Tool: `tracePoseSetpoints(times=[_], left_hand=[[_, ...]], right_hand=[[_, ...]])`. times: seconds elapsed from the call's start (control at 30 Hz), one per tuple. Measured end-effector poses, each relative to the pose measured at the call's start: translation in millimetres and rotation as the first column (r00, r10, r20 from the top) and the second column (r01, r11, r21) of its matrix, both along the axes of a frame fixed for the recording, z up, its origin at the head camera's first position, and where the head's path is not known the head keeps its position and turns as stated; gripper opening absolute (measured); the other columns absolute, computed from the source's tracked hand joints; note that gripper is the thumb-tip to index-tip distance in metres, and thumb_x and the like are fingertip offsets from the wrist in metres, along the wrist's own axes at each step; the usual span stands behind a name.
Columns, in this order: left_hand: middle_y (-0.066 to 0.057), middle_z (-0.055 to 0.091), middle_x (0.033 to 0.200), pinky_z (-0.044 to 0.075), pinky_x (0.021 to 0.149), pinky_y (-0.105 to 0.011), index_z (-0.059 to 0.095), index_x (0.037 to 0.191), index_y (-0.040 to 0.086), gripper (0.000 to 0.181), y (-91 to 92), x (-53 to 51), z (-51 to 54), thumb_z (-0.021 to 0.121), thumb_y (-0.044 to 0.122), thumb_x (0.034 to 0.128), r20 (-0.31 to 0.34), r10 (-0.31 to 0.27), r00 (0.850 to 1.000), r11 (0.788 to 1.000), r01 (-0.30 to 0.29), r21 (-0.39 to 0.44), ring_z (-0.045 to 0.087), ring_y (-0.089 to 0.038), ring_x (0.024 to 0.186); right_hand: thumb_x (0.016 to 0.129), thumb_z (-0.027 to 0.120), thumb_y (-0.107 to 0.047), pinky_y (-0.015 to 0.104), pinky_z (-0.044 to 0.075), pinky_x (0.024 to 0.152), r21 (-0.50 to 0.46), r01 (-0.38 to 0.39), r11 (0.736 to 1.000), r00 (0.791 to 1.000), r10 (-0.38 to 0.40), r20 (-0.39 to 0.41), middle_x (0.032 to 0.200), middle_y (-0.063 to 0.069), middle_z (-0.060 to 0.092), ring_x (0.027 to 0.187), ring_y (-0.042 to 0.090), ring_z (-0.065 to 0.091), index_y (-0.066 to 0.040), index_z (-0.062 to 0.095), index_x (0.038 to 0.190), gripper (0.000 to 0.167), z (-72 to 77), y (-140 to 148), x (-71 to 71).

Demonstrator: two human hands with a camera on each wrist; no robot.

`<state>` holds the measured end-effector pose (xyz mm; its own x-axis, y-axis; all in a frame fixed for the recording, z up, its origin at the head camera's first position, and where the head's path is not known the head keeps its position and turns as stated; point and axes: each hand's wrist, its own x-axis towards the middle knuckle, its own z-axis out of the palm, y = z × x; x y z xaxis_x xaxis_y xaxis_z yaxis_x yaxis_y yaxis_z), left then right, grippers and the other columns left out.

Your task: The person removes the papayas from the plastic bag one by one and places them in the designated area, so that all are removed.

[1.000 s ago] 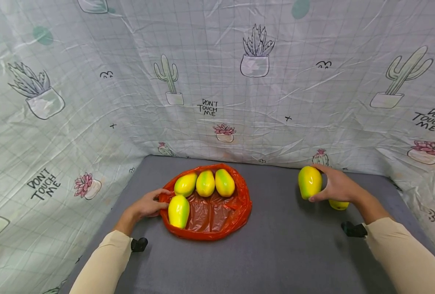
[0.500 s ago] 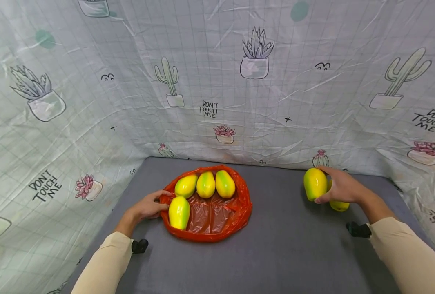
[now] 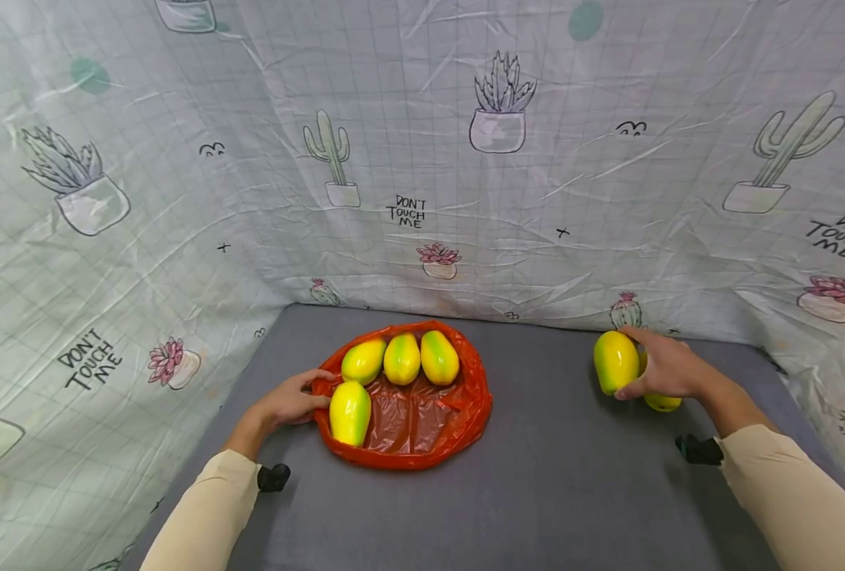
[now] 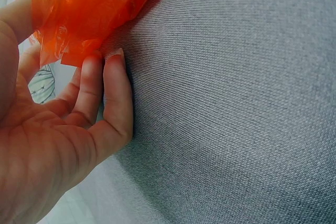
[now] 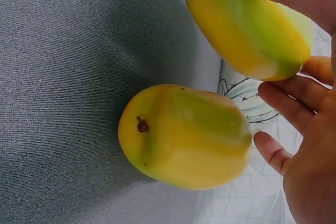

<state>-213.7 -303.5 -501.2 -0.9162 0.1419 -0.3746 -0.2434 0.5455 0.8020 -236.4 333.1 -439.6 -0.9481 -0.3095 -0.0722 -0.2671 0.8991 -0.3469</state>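
A red plastic bag point(image 3: 468, 412) lies with its rim rolled round, and several yellow-green mangoes point(image 3: 402, 359) are inside along its back and left side. My left hand point(image 3: 292, 399) grips the bag's left rim; in the left wrist view the thumb and fingers point(image 4: 90, 85) hold the orange-red plastic point(image 4: 100, 9). At the right, my right hand point(image 3: 668, 366) holds a mango point(image 3: 616, 363) between thumb and fingers. The right wrist view shows that held mango point(image 5: 252, 30) beside a second mango point(image 5: 186, 137), which lies on the grey surface and is partly hidden in the head view.
The grey table point(image 3: 536, 476) extends between the bag and the right-hand mangoes and towards the front. A pale sheet point(image 3: 508, 198) printed with potted cacti hangs behind and at both sides. Black wrist devices point(image 3: 274, 477) sit at both cuffs.
My right hand and its mango have moved slightly to the right and towards me, nearer the other mango. The left hand stays at the bag's rim.
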Motion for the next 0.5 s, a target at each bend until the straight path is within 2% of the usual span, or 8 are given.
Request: tracePoseSetpoints(times=[0.13,0.27,0.5], left_hand=[[-0.016,0.056,0.12,0.051,0.069,-0.027,0.054,0.145,0.008,0.056,1.2,0.6,1.7,0.072,0.018,0.0931,0.001,-0.005,1.0,1.0,0.005,0.01,0.059,-0.017,0.08],[-0.014,0.057,0.116,0.051,0.068,-0.027,0.053,0.146,0.007,0.056,1.6,1.6,2.7,0.071,0.017,0.0932,-0.005,-0.015,1.0,1.0,0.015,0.017,0.058,-0.017,0.078],[-0.009,0.059,0.107,0.048,0.064,-0.026,0.055,0.144,0.01,0.054,1.1,-0.6,1.0,0.072,0.019,0.0933,0.0,0.002,1.0,1.0,-0.002,-0.007,0.055,-0.016,0.072]], right_hand=[[0.064,0.094,-0.056,0.067,0.039,0.088,0.017,-0.007,1.0,1.0,0.007,-0.018,0.14,0.033,0.058,0.119,0.048,0.059,0.007,0.037,0.153,0.123,-0.8,1.3,-0.5],[0.063,0.094,-0.057,0.058,0.034,0.083,0.023,-0.007,1.0,1.0,0.007,-0.025,0.14,0.033,0.058,0.12,0.048,0.058,0.006,0.038,0.152,0.123,-0.3,0.3,0.0],[0.062,0.094,-0.057,0.054,0.033,0.08,0.028,-0.011,1.0,0.999,0.012,-0.03,0.14,0.032,0.058,0.118,0.047,0.059,0.006,0.04,0.152,0.122,-0.1,-1.2,-1.7]])
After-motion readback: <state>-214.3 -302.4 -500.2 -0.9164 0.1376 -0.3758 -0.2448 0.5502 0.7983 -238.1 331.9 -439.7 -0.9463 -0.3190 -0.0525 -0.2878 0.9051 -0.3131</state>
